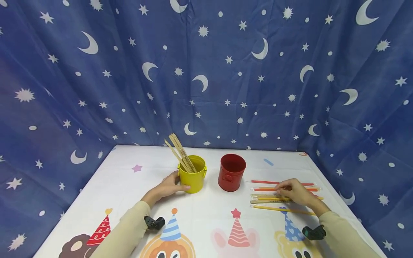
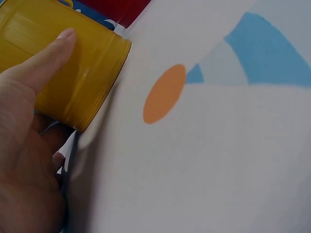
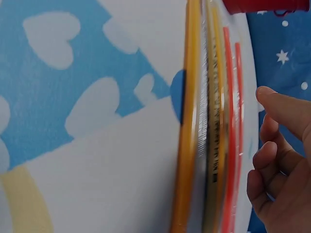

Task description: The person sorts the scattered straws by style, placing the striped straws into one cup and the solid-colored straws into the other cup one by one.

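Note:
My left hand [image 1: 171, 185] grips a small yellow bucket [image 1: 194, 182], thumb across its front and fingers round its far side. Several wooden sticks in printed wrappers [image 1: 183, 153] lean out of this bucket. On the right, my right hand [image 1: 295, 192] hovers over a row of straws and sticks with its fingers loosely bent. In the right wrist view that hand's fingers [image 3: 282, 109] hold nothing. The row has red straws [image 3: 238, 73], yellow-orange straws [image 3: 187, 145] in clear wrappers and a printed wrapped stick [image 3: 210, 145], roughly parallel.
A red bucket [image 1: 230, 177] stands upright between the yellow bucket and the row of straws. The white tablecloth [image 1: 200, 222] has printed party-hat animals. Behind the table hangs a blue curtain [image 1: 222, 96] with moons and stars.

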`<action>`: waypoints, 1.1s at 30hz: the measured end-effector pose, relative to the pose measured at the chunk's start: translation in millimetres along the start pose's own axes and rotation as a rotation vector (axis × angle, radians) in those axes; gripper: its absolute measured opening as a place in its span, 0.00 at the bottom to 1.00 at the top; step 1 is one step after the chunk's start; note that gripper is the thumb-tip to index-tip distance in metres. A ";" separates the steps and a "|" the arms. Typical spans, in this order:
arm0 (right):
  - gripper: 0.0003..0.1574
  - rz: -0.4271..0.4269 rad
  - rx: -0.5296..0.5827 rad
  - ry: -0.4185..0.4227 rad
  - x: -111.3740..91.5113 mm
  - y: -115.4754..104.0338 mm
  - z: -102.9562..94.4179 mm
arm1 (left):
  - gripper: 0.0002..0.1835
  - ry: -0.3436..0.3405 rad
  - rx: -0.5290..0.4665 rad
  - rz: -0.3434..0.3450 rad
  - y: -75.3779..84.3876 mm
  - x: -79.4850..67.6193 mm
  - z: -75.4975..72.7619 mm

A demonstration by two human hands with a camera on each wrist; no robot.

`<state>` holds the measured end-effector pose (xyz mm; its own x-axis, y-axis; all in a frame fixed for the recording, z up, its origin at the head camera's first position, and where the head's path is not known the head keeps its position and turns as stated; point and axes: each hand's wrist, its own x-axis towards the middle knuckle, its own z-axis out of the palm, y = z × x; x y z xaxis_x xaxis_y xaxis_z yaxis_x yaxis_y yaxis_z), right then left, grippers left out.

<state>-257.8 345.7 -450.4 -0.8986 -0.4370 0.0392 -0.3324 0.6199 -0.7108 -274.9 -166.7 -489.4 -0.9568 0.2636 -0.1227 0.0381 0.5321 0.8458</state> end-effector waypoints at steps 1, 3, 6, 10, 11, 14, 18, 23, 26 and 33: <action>0.10 0.007 0.000 -0.006 0.0 2.7 0.2 | 0.54 0.004 -0.001 0.004 -0.6 0.3 0.7; 0.10 0.033 0.012 -0.023 -0.2 8.1 1.2 | 0.54 0.008 -0.008 0.006 -2.1 0.5 2.6; 0.09 0.064 0.028 -0.059 -2.7 15.6 4.0 | 0.53 0.010 -0.008 -0.007 -4.4 -0.3 6.3; 0.07 0.062 0.032 -0.084 -7.1 21.3 8.6 | 0.53 0.002 -0.001 -0.014 -6.1 -1.8 11.6; 0.06 0.063 0.033 -0.085 -7.7 22.0 9.6 | 0.53 0.002 -0.004 -0.014 -6.3 -1.8 12.4; 0.05 0.063 0.044 -0.094 -7.8 22.9 11.9 | 0.53 0.007 -0.006 -0.017 -6.3 -3.1 13.9; 0.04 0.067 0.031 -0.097 -5.4 24.3 12.8 | 0.53 0.009 -0.002 -0.027 -5.5 -4.0 13.8; 0.05 0.051 0.010 -0.088 -0.9 24.1 10.8 | 0.53 0.014 -0.002 -0.018 -4.7 -2.2 10.5; 0.06 0.090 0.008 -0.085 1.5 22.7 9.6 | 0.52 0.017 -0.003 -0.006 -4.3 -1.2 7.5; 0.06 0.161 -0.018 -0.055 5.0 19.6 7.0 | 0.52 0.018 -0.007 0.022 -5.8 1.9 3.6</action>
<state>-266.8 351.1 -469.1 -0.9239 -0.3657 -0.1128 -0.1910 0.6960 -0.6922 -276.0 -166.4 -496.4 -0.9609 0.2604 -0.0944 0.0575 0.5209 0.8517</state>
